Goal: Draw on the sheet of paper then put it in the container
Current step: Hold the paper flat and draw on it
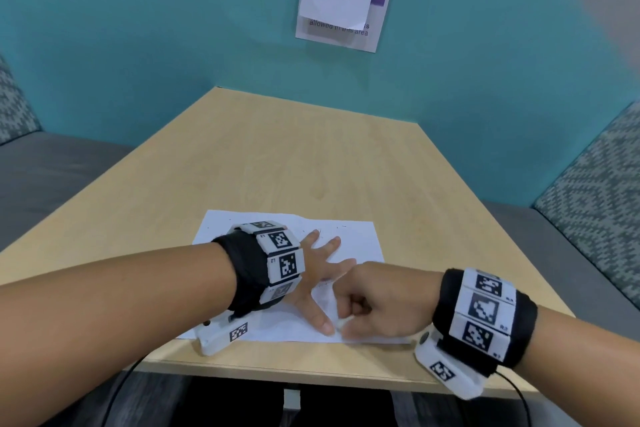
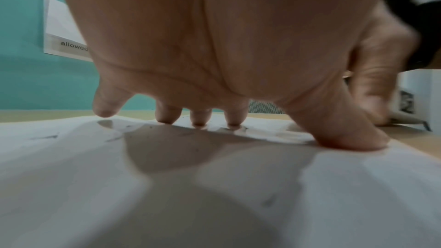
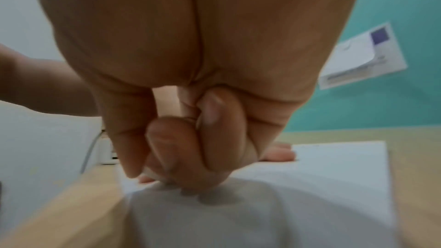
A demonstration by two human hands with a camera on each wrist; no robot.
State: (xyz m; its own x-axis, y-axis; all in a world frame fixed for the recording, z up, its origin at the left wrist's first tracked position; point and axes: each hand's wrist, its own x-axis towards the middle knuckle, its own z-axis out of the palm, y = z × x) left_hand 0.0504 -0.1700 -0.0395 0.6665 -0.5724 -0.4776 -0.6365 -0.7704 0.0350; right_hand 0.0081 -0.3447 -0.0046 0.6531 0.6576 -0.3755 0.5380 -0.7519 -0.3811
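A white sheet of paper [image 1: 353, 243] [image 2: 71, 157] [image 3: 322, 167] with faint dark marks lies near the front edge of the wooden table [image 1: 277, 149]. My left hand [image 1: 311, 274] [image 2: 214, 82] presses flat on the sheet, fingers spread and straight. My right hand [image 1: 374, 302] [image 3: 186, 157] sits just right of the left thumb, fingers curled tight over the sheet's near edge. A small white tip [image 1: 341, 322] of a drawing tool shows under its thumb and index finger; the rest is hidden. I see no container on the table.
A clear holder [image 1: 343, 3] on the teal wall carries a sign and a loose white sheet. Grey padded benches [image 1: 52, 177] [image 1: 588, 218] flank the table. A thin cable [image 1: 516, 388] runs from my right wrist below the table's edge.
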